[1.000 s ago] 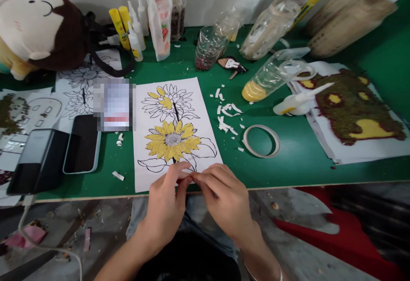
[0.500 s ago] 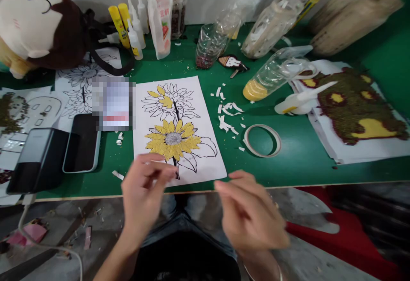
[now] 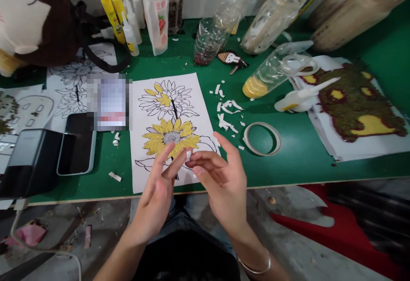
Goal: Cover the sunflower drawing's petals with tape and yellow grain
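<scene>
A sheet with two sunflower drawings point(image 3: 149, 174) lies in front of me. Yellow grains cover the lower bloom's petals and a few petals of the upper one. Over the sheet's lower edge, my left hand point(image 3: 158, 191) has its fingers stretched out. My right hand point(image 3: 226, 180) faces it, with forefinger raised and thumb apart from the other fingers. A small white scrap point(image 3: 188, 156), tape or paper, is between their fingertips; I cannot tell which hand it sticks to. Part of the lower stem and leaves is hidden behind my hands.
White scraps point(image 3: 227, 121) and a tape roll point(image 3: 262, 139) lie to the right. Behind them are a bottle with yellow grains point(image 3: 255, 87) and a glue bottle point(image 3: 299, 99). A phone point(image 3: 77, 144) and a black box-shaped device point(image 3: 30, 161) are at left. A plush toy point(image 3: 59, 20) sits behind.
My hands were apart, the left pinched over the sheet and the right beyond its corner. Now they have come together above the sheet, with fingers spread and a white scrap between the fingertips.
</scene>
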Available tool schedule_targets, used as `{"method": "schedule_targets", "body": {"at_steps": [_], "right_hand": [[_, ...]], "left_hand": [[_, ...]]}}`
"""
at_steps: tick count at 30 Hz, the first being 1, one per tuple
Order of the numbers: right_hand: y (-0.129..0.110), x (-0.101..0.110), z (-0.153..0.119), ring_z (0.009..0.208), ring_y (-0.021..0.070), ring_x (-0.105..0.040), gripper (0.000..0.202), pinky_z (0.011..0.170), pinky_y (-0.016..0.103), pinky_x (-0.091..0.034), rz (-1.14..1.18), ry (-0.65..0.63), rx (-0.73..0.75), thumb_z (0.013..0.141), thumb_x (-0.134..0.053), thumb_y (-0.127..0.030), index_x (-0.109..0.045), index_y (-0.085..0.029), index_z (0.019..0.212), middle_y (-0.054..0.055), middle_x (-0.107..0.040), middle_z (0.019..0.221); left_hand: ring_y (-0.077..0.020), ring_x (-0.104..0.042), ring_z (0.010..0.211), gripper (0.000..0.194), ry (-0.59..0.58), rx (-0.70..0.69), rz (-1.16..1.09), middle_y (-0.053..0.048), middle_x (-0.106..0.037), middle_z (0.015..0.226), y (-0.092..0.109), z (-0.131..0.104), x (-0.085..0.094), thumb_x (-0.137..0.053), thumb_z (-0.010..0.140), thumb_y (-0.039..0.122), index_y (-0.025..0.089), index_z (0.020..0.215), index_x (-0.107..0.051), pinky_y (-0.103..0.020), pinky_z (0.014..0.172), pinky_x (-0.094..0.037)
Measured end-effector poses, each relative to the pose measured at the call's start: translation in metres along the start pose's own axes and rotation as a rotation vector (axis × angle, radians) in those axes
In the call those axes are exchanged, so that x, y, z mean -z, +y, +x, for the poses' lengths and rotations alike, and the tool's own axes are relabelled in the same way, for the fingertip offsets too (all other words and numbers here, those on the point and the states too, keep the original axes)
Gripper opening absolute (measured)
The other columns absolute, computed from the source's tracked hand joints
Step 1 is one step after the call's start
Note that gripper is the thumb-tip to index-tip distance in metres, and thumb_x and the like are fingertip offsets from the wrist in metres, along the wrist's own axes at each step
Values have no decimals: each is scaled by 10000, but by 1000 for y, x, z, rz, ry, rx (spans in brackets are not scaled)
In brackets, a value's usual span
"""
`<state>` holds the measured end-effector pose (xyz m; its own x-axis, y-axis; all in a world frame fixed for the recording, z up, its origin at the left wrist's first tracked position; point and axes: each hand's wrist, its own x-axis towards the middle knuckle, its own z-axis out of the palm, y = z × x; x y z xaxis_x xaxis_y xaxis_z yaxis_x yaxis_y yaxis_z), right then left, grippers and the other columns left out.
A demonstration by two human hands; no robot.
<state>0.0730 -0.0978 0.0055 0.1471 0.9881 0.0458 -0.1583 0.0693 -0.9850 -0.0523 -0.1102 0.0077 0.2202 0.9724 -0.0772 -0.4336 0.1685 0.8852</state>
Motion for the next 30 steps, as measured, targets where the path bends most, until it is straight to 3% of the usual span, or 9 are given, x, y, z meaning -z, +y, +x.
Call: {"method": "schedule_targets", "body": {"at_steps": [5, 9, 12, 16, 19, 24, 27, 30], "right_hand": [[6, -5, 5, 737, 117, -638, 525, 651, 261, -569, 78, 15, -104, 760, -604, -149, -390, -283, 1220, -40, -592, 758], [6, -3, 7, 667, 112, -611, 468, 668, 288, -556, 109, -39, -146, 773, -568, -171, -364, -271, 1182, -61, -528, 707], [1, 1, 7, 616, 105, -581, 457, 619, 267, -537, 104, -81, -78, 778, -551, -154, -348, -270, 1170, -68, -527, 678], [-7, 9, 4, 639, 105, -571, 478, 626, 253, -528, -48, -162, -5, 798, -529, -119, -347, -264, 1216, -48, -558, 710], [-11, 14, 1, 718, 113, -589, 524, 711, 279, -531, -298, -254, 94, 811, -483, -75, -316, -253, 1274, -31, -568, 751], [-14, 18, -1, 830, 141, -625, 588, 725, 298, -551, -649, -396, 239, 782, -395, 13, -278, -207, 1314, 44, -625, 891], [-12, 17, -2, 810, 148, -639, 571, 701, 301, -563, -726, -359, 298, 792, -413, 5, -293, -206, 1309, 46, -643, 883], [-8, 14, -5, 808, 156, -657, 532, 688, 311, -574, -748, -211, 342, 825, -465, -44, -313, -237, 1297, 27, -654, 855]], "left_hand": [[-219, -277, 1373, 587, -108, 12, 278, -59, -325, 1478, 7, -6, 0, -359, 874, 560, 346, 1407, -241, -456, 1138, -234], [-239, -322, 1352, 581, -135, -97, 526, -88, -346, 1463, 5, -9, 0, -350, 897, 518, 333, 1424, -187, -469, 1119, -277], [-239, -393, 1309, 528, -28, -270, 700, -96, -453, 1383, 0, -7, 6, -417, 919, 375, 299, 1406, -227, -497, 1119, -260], [-191, -536, 1145, 472, 199, -465, 1059, -67, -545, 1239, 6, 1, 14, -531, 846, 160, 250, 1292, -403, -379, 1013, -427], [-155, -613, 995, 358, 98, -437, 1236, -49, -606, 1097, 13, 4, 11, -558, 833, 148, 220, 1174, -478, -288, 874, -517], [-156, -646, 846, 361, -60, -385, 1307, -42, -653, 934, 8, 0, 3, -460, 866, 81, 212, 1201, -421, -270, 676, -540], [-150, -649, 778, 348, -55, -361, 1318, -33, -659, 867, 1, -2, 2, -441, 859, 56, 212, 1170, -432, -253, 614, -521], [-138, -656, 761, 287, 30, -333, 1281, -20, -668, 839, 0, -1, 0, -443, 862, 69, 213, 1110, -444, -241, 616, -521]]}}
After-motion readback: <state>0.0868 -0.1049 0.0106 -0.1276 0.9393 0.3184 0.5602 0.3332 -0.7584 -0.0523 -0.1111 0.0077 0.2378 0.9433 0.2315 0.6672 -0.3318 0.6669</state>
